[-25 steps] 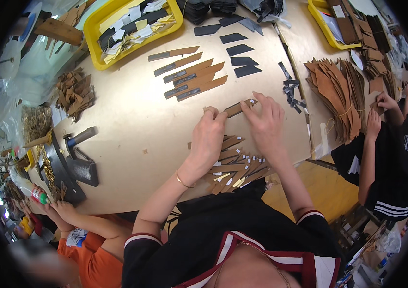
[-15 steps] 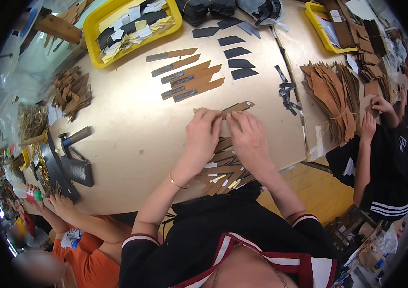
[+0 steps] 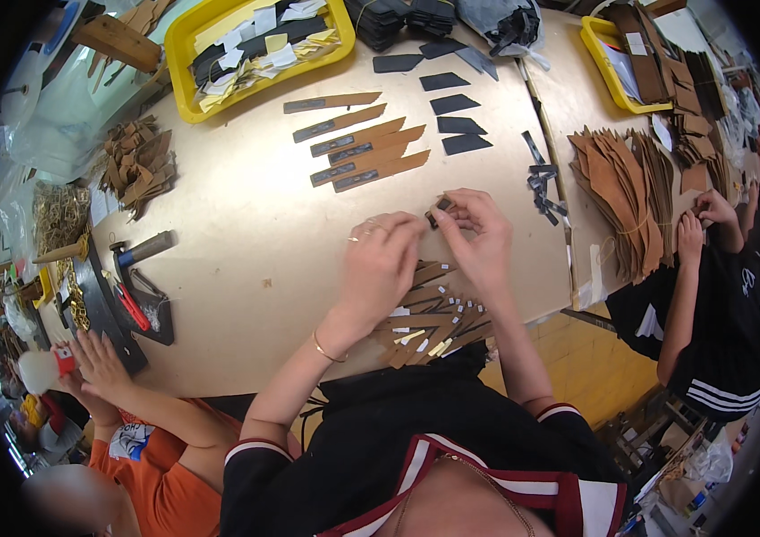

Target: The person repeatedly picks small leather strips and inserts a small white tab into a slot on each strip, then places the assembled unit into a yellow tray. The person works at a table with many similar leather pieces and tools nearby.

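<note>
Yellow tray [image 3: 181, 85] on far side of worktop [image 3: 228, 268], left; second yellow tray [image 3: 596, 55] far right; translucent plastic bag [image 3: 478, 12] between them. Left side: hammer [image 3: 147, 249] lying down, handle toward right; just nearer, red-handled tool [image 3: 134, 309] on black block [image 3: 161, 329]; gold-coloured chain [image 3: 78, 306] further left. Beyond hammer, heap of brown scraps [image 3: 138, 166]. Lower left, co-worker in orange shirt [image 3: 165, 479], whitish bottle [image 3: 36, 371] alongside. Right, co-worker in black clothing [image 3: 724, 345], white stripes.

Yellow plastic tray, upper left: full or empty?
Not empty: in the tray, black flat pieces, white slips and pale-yellow slips cover much of its floor. Can't tell depth.
</note>
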A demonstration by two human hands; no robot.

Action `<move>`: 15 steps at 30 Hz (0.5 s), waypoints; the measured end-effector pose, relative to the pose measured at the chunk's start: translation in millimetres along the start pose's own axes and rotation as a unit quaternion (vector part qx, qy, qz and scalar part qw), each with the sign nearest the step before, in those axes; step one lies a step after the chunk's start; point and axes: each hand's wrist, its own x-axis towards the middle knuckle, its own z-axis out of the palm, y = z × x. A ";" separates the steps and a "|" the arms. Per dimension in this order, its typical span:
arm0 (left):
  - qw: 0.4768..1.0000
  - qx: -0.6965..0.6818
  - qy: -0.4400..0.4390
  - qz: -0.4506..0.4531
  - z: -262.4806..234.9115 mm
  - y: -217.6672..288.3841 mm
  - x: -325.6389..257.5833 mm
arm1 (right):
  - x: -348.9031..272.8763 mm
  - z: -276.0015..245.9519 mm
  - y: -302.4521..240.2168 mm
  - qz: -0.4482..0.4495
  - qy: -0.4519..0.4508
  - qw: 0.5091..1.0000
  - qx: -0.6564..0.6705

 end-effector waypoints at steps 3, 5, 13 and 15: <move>0.995 0.072 -0.042 0.047 6.8 -1.8 -6.0 | 1.2 -0.7 3.2 0.031 0.002 0.999 0.032; 0.991 0.109 -0.048 0.060 9.3 -4.4 -6.7 | 0.7 -0.9 3.6 0.056 0.005 0.998 0.037; 0.991 0.112 -0.048 0.057 5.3 -11.0 -2.6 | 0.8 0.0 0.9 0.110 0.024 0.991 0.066; 0.989 0.120 -0.065 0.058 4.4 -7.1 -2.9 | 0.6 0.1 1.1 0.121 0.028 0.990 0.061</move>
